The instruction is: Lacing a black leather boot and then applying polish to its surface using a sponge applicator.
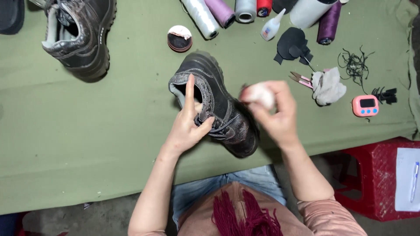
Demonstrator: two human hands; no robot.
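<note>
Head view: we're looking down on the green table [87, 144].
Black shoe [218, 107]: dead centre, toe at 5 o'clock.
Left hand [188, 126]: we grip the shoe's collar, forefinger straight up.
Right hand [275, 111]: clenched round a white cloth [261, 94], at the shoe's 3 o'clock.

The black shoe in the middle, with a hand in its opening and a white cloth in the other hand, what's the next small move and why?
Probably bring the white cloth in the right hand down onto the black shoe. The left hand steadies it at the opening, and the cloth sits just beside its upper.
</note>
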